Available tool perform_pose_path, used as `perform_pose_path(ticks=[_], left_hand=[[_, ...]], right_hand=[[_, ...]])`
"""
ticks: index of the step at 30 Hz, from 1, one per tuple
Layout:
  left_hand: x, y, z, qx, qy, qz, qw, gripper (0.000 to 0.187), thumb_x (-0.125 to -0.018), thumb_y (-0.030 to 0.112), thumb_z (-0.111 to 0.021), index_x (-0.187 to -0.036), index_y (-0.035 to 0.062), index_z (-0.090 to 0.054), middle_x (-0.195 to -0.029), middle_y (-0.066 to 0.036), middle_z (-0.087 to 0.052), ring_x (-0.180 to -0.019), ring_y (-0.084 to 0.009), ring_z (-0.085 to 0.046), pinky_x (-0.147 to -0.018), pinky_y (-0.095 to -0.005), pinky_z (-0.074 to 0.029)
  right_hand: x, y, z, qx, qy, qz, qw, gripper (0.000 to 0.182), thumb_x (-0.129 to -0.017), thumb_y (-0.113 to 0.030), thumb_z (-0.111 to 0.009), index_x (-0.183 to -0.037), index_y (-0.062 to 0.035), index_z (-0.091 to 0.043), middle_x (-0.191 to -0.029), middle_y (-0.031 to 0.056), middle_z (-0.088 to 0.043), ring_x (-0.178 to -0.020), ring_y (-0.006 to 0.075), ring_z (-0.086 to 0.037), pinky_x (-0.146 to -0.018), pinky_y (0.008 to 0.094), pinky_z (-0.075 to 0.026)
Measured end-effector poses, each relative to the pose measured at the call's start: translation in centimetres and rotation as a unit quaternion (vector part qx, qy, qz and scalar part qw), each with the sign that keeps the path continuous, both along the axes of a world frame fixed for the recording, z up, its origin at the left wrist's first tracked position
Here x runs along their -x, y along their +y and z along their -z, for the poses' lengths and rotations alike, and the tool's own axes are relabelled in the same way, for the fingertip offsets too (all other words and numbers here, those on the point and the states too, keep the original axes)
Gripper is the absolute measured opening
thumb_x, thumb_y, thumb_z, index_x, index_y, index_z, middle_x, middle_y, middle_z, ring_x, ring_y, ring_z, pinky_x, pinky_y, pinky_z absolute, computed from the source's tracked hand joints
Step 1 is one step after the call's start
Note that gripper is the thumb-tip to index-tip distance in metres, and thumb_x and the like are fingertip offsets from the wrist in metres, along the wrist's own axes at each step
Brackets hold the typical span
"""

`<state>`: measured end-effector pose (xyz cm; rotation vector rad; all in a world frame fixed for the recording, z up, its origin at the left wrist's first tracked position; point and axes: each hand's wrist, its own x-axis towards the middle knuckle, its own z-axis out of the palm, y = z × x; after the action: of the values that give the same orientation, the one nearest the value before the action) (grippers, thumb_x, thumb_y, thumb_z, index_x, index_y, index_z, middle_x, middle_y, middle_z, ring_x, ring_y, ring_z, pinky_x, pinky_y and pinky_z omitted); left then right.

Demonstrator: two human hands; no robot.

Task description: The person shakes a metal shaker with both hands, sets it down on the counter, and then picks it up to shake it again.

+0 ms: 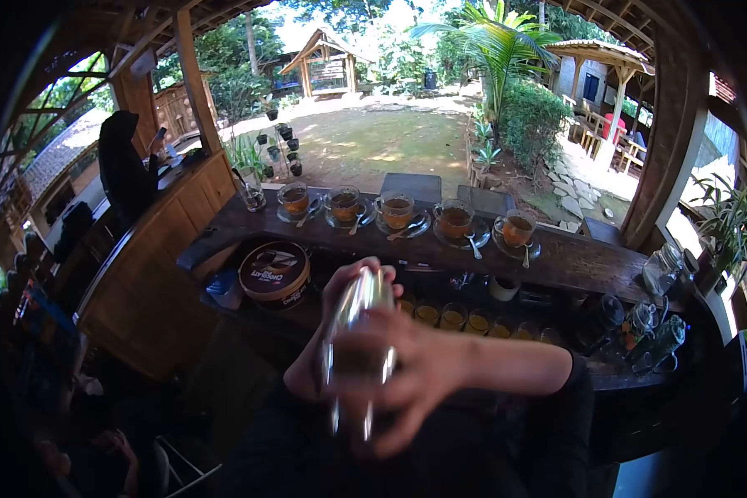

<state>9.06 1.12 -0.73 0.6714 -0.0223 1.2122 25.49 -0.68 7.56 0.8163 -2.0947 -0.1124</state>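
A shiny metal cocktail shaker [363, 303] is held up in front of my chest, tilted and smeared by motion. My left hand [338, 292] grips its far end, with fingertips showing on the other side. My right hand [407, 357] is wrapped round the nearer part, blurred. Beyond the shaker, on the wooden counter [577, 264], stands a row of several glass cups of amber drink, such as this cup [397, 212], each on a saucer with a spoon. On the lower shelf, several glasses of yellow liquid [452, 317] are partly hidden by my right arm.
A round brown tub [274, 272] sits at the left of the lower shelf. Glass jars [662, 270] and upturned glass mugs [664, 342] crowd the right side. A person in dark clothes [124, 162] stands at the left counter [170, 290], holding a phone. Another person's hands [120, 448] show at lower left.
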Motion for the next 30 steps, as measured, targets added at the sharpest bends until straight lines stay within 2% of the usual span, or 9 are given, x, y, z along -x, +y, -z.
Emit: perform_pose_path(ticks=[3, 6, 7, 11, 16, 22, 26, 28, 30], left_hand=[[-2.2, 1.3, 1.9, -0.047, 0.189, -0.314, 0.929, 0.018, -0.090, 0.025, -0.044, -0.100, 0.0113, -0.049, -0.094, -0.004, -0.050, -0.092, -0.0200, -0.053, -0.084, -0.0324, -0.046], [-4.5, -2.0, -0.6, 0.140, 0.067, -0.332, 0.930, 0.020, -0.087, 0.028, -0.047, -0.098, 0.0111, -0.049, -0.095, -0.005, -0.049, -0.094, -0.0215, -0.051, -0.082, -0.0351, -0.047], [-1.0, 0.1, -0.5, 0.039, 0.021, 0.036, 0.998, 0.024, -0.085, 0.031, -0.049, -0.094, 0.0090, -0.049, -0.094, -0.006, -0.048, -0.093, -0.0231, -0.051, -0.080, -0.0395, -0.048], [-3.4, -1.7, -1.6, -0.079, -0.011, -0.002, 0.997, 0.025, -0.084, 0.032, -0.050, -0.091, 0.0082, -0.050, -0.093, -0.008, -0.048, -0.090, -0.0242, -0.052, -0.079, -0.0418, -0.048], [-9.3, -3.5, 0.4, 0.029, 0.008, -0.275, 0.961, 0.021, -0.087, 0.027, -0.049, -0.097, 0.0092, -0.052, -0.104, -0.007, -0.049, -0.102, -0.0190, -0.049, -0.084, -0.0358, -0.046], [-10.6, -3.7, -3.3, -0.158, 0.001, -0.037, 0.987, 0.028, -0.084, 0.034, -0.049, -0.085, 0.0066, -0.049, -0.089, -0.009, -0.044, -0.088, -0.0266, -0.049, -0.073, -0.0435, -0.050], [-12.7, -0.3, 3.2, 0.097, 0.211, -0.205, 0.951, 0.025, -0.084, 0.033, -0.053, -0.102, 0.0153, -0.052, -0.108, -0.004, -0.051, -0.099, -0.0178, -0.051, -0.081, -0.0358, -0.046], [-13.6, 1.6, 3.0, 0.270, 0.015, -0.091, 0.958, 0.027, -0.084, 0.034, -0.051, -0.103, 0.0143, -0.053, -0.097, -0.001, -0.056, -0.092, -0.0161, -0.056, -0.074, -0.0342, -0.049], [-15.8, 0.1, -0.1, 0.198, -0.013, -0.156, 0.968, 0.029, -0.084, 0.036, -0.050, -0.100, 0.0115, -0.052, -0.095, -0.004, -0.054, -0.090, -0.0193, -0.056, -0.076, -0.0373, -0.050]], right_hand=[[1.3, 5.2, 1.9, 0.310, -0.027, 0.148, 0.939, 0.059, -0.061, -0.022, -0.072, -0.114, -0.0207, -0.047, -0.115, 0.0152, -0.043, -0.109, 0.0396, -0.040, -0.089, 0.0468, -0.038], [0.4, 1.7, 1.1, 0.102, 0.029, 0.059, 0.993, 0.049, -0.067, -0.022, -0.068, -0.109, -0.0280, -0.044, -0.120, 0.0110, -0.044, -0.108, 0.0390, -0.044, -0.082, 0.0562, -0.039], [-1.1, -1.3, 0.9, 0.031, 0.014, 0.020, 0.999, 0.049, -0.068, -0.023, -0.067, -0.110, -0.0315, -0.043, -0.121, 0.0078, -0.044, -0.109, 0.0384, -0.044, -0.081, 0.0577, -0.039], [-3.1, -2.5, 0.8, -0.069, 0.008, -0.019, 0.997, 0.051, -0.071, -0.025, -0.063, -0.114, -0.0388, -0.038, -0.123, -0.0001, -0.044, -0.108, 0.0368, -0.045, -0.079, 0.0600, -0.038], [-4.1, 4.3, 1.7, 0.337, 0.062, 0.107, 0.933, 0.048, -0.064, -0.018, -0.069, -0.108, -0.0242, -0.050, -0.114, 0.0129, -0.045, -0.105, 0.0371, -0.045, -0.085, 0.0498, -0.039], [-9.9, -3.7, 0.4, -0.038, 0.022, -0.041, 0.998, 0.039, -0.073, -0.022, -0.058, -0.108, -0.0355, -0.044, -0.117, 0.0028, -0.047, -0.106, 0.0375, -0.047, -0.080, 0.0597, -0.038], [-10.2, 3.2, 0.9, 0.233, -0.019, 0.067, 0.970, 0.041, -0.065, -0.024, -0.068, -0.101, -0.0155, -0.051, -0.111, 0.0098, -0.050, -0.096, 0.0298, -0.052, -0.082, 0.0482, -0.041], [-10.8, 5.0, 1.0, 0.413, 0.020, 0.149, 0.898, 0.040, -0.062, -0.022, -0.074, -0.095, -0.0086, -0.055, -0.107, 0.0120, -0.051, -0.095, 0.0284, -0.052, -0.085, 0.0434, -0.040], [-13.2, 2.9, -0.9, 0.210, -0.025, 0.124, 0.969, 0.044, -0.062, -0.021, -0.072, -0.100, -0.0111, -0.052, -0.108, 0.0122, -0.051, -0.098, 0.0267, -0.052, -0.085, 0.0421, -0.041]])
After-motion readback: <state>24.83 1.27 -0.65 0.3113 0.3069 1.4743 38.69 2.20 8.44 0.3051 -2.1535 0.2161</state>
